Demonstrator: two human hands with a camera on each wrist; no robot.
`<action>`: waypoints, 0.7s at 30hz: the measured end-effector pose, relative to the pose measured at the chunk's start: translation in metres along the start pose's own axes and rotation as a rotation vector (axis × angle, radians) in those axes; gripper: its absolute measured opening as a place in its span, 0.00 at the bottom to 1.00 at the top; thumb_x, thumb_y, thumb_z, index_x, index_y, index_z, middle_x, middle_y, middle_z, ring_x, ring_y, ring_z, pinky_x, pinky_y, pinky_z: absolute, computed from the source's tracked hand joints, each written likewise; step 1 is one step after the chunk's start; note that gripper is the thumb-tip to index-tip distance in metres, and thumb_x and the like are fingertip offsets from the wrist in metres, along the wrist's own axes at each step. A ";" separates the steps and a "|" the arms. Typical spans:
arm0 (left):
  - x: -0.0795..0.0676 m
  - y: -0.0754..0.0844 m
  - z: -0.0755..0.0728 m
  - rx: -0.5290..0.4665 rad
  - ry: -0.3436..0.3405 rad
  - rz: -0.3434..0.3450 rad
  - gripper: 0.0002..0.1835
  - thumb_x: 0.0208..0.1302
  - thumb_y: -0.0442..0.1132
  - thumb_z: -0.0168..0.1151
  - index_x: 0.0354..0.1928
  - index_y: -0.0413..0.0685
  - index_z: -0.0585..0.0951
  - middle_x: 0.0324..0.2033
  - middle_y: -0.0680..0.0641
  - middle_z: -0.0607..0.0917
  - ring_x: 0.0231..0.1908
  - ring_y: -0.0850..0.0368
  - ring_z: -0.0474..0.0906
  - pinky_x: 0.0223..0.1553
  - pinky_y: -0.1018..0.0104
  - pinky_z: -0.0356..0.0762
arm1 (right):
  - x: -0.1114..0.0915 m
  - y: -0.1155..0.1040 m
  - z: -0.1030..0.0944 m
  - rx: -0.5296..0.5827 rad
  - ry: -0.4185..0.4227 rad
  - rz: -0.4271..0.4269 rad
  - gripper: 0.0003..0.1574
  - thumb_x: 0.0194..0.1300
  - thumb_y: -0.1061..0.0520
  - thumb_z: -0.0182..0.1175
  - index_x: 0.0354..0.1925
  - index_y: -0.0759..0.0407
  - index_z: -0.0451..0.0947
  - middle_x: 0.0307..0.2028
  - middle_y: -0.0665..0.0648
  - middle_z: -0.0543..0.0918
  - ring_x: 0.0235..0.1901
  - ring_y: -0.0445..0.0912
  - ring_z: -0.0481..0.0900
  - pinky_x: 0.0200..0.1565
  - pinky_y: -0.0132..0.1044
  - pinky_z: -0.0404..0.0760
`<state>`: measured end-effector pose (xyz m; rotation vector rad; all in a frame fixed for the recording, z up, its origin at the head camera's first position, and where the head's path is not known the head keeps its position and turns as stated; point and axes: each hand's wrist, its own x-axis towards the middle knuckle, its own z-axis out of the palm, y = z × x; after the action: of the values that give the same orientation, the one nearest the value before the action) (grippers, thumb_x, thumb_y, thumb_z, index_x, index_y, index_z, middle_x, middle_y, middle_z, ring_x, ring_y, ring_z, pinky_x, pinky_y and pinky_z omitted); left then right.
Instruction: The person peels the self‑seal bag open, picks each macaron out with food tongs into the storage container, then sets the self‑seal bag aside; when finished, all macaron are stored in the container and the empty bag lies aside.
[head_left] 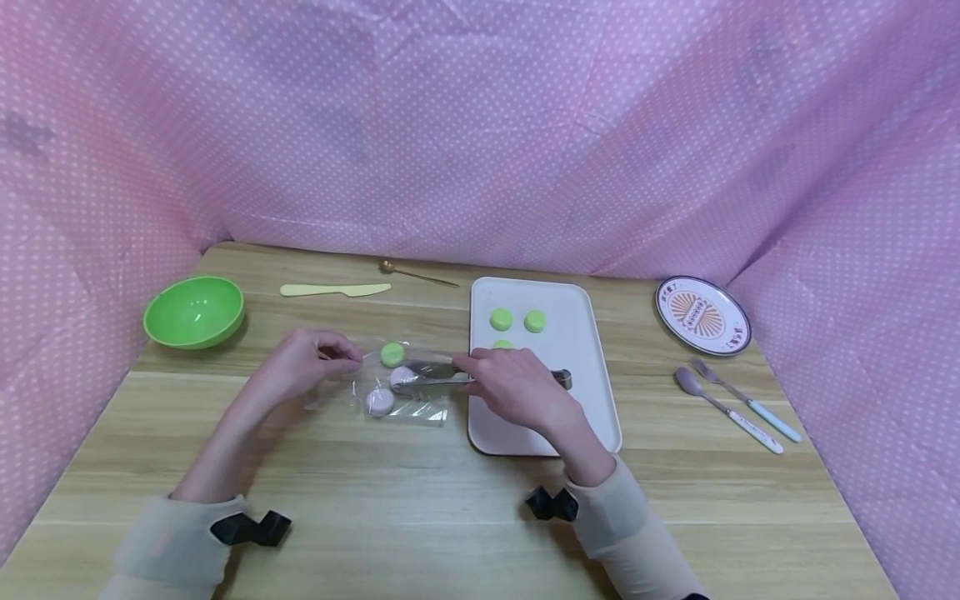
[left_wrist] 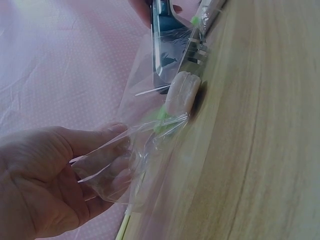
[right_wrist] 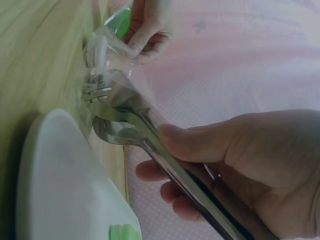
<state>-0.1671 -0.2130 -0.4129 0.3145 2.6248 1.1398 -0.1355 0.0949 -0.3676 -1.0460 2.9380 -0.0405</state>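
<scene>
My left hand pinches one edge of a clear plastic bag between thumb and fingers. Inside the bag lie a green macaron and two pale lilac macarons. My right hand grips metal serving tongs, its thumb along the upper arm. One tong end is pronged like a fork, the other rounded like a spoon. The tips reach into the bag's right side, close to the middle lilac macaron.
Right of the bag, a white tray carries several green macarons, one partly behind my right hand. A green bowl stands far left. A yellow knife and small gold spoon lie behind. A plate, fork and spoon lie right.
</scene>
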 end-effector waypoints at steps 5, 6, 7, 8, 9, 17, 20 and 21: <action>-0.001 0.001 -0.001 0.005 0.005 0.017 0.09 0.57 0.41 0.66 0.40 0.50 0.84 0.36 0.49 0.87 0.36 0.57 0.80 0.40 0.65 0.78 | 0.001 -0.001 0.002 0.002 0.001 0.007 0.09 0.61 0.52 0.63 0.40 0.47 0.73 0.27 0.44 0.76 0.21 0.41 0.71 0.16 0.33 0.63; -0.001 0.001 -0.001 0.007 0.006 0.019 0.08 0.57 0.41 0.66 0.40 0.50 0.84 0.36 0.49 0.87 0.37 0.57 0.80 0.40 0.65 0.78 | 0.001 -0.001 0.002 0.002 0.001 0.007 0.09 0.61 0.52 0.63 0.40 0.47 0.73 0.27 0.44 0.76 0.21 0.41 0.71 0.16 0.33 0.63; -0.001 0.001 -0.001 0.010 0.007 0.021 0.08 0.57 0.41 0.66 0.40 0.50 0.84 0.36 0.49 0.87 0.37 0.57 0.80 0.41 0.65 0.78 | 0.001 -0.001 0.002 0.001 0.001 0.008 0.09 0.61 0.52 0.63 0.40 0.47 0.73 0.27 0.44 0.76 0.21 0.41 0.71 0.16 0.33 0.63; -0.001 0.001 -0.001 0.014 0.007 0.023 0.08 0.57 0.41 0.66 0.40 0.50 0.84 0.36 0.49 0.87 0.37 0.57 0.80 0.41 0.65 0.78 | 0.001 -0.001 0.002 0.001 0.000 0.007 0.09 0.61 0.52 0.63 0.40 0.47 0.73 0.27 0.44 0.76 0.21 0.41 0.71 0.16 0.33 0.64; -0.001 0.001 -0.001 0.018 0.008 0.023 0.08 0.57 0.41 0.66 0.40 0.50 0.84 0.36 0.49 0.87 0.37 0.57 0.80 0.41 0.65 0.78 | 0.001 -0.002 0.001 0.000 -0.001 0.007 0.09 0.61 0.52 0.63 0.40 0.47 0.73 0.27 0.44 0.76 0.21 0.41 0.71 0.16 0.32 0.64; -0.001 0.001 -0.002 0.024 0.011 0.029 0.08 0.57 0.41 0.66 0.39 0.51 0.84 0.36 0.49 0.87 0.37 0.57 0.80 0.41 0.64 0.79 | 0.000 -0.002 0.000 0.002 -0.009 0.004 0.09 0.61 0.52 0.62 0.40 0.47 0.73 0.28 0.44 0.76 0.22 0.42 0.71 0.16 0.33 0.64; -0.001 0.001 -0.002 0.027 0.012 0.026 0.08 0.57 0.40 0.66 0.39 0.51 0.84 0.36 0.50 0.87 0.37 0.57 0.80 0.41 0.64 0.78 | -0.003 0.001 -0.002 0.010 -0.010 0.010 0.15 0.62 0.51 0.62 0.47 0.45 0.75 0.30 0.44 0.78 0.23 0.41 0.73 0.18 0.32 0.66; -0.001 0.001 -0.001 0.027 0.012 0.026 0.08 0.58 0.40 0.66 0.39 0.51 0.84 0.36 0.50 0.87 0.37 0.57 0.80 0.41 0.64 0.78 | -0.006 0.004 -0.003 0.015 -0.008 0.016 0.17 0.62 0.51 0.62 0.50 0.45 0.75 0.30 0.44 0.79 0.24 0.40 0.74 0.19 0.32 0.67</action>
<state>-0.1664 -0.2138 -0.4111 0.3492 2.6567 1.1182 -0.1335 0.1013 -0.3645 -1.0187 2.9335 -0.0577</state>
